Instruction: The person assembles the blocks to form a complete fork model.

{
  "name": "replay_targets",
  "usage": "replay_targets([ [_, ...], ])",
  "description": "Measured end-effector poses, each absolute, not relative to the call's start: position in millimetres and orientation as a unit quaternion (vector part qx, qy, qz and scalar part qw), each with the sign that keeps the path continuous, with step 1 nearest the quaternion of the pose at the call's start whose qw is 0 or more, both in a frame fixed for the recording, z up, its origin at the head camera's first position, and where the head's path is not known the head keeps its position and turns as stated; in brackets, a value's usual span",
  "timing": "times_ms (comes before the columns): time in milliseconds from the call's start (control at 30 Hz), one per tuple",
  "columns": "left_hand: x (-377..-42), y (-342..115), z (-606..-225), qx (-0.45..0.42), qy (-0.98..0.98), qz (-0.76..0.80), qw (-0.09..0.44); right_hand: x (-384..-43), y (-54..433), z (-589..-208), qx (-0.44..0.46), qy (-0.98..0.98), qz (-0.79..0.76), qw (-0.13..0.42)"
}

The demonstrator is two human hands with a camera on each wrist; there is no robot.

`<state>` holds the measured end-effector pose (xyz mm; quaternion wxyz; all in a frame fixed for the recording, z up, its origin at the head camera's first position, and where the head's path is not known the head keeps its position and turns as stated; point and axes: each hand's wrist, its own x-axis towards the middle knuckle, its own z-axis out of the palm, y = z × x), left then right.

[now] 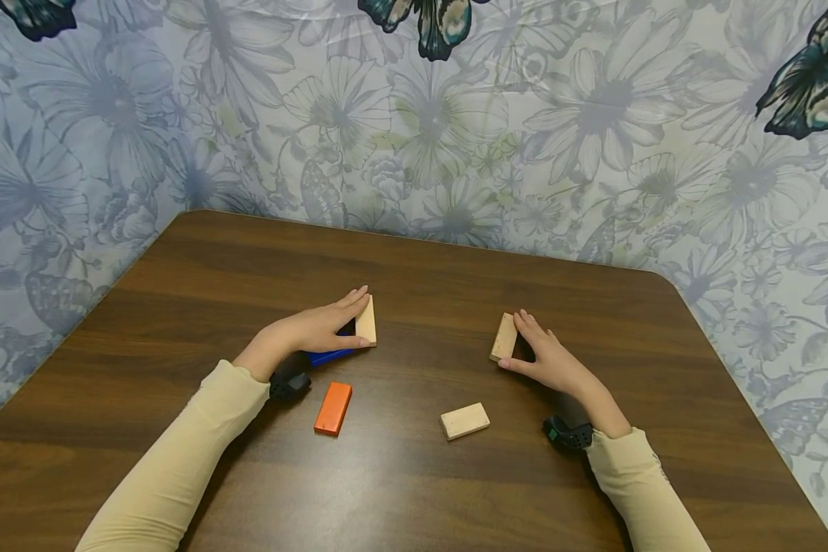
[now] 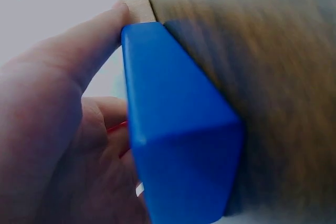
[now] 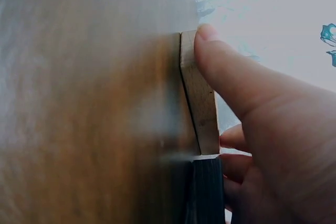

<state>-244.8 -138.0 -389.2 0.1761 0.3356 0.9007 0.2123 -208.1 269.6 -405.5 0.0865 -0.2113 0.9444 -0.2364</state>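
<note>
On the left of the table, my left hand point(image 1: 320, 326) holds a plain wooden block point(image 1: 366, 322) by its two ends, between thumb and fingertips. A blue block point(image 1: 329, 356) lies under that hand, mostly covered in the head view; in the left wrist view the blue block point(image 2: 178, 93) fills the middle. To the right, my right hand point(image 1: 552, 360) grips another plain wooden block point(image 1: 504, 337) the same way, thumb at the near end. Beneath the right palm, the right wrist view shows a dark block point(image 3: 207, 190) at the wooden block's near end.
Nearer to me on the brown table point(image 1: 400, 498) lie an orange block point(image 1: 333, 409) and a third plain wooden block point(image 1: 465, 421), between the forearms. Behind the table's far edge stands a wall point(image 1: 441, 153) patterned with flowers and butterflies.
</note>
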Motion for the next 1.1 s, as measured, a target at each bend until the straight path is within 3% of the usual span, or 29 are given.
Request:
replay_targets([
  [333,-244,-139,-386,0.332,0.9,0.217,0.179,-211,272,-406,-0.217,0.944,-0.24,0.067],
  [800,-245,-139,-387,0.334,0.898,0.214,0.192,-240,278,-394,-0.263,0.909,-0.268,0.181],
  [1100,-248,-140,-389,0.334,0.898,0.217,0.187,-258,280,-393,-0.274,0.898,-0.276,0.203],
])
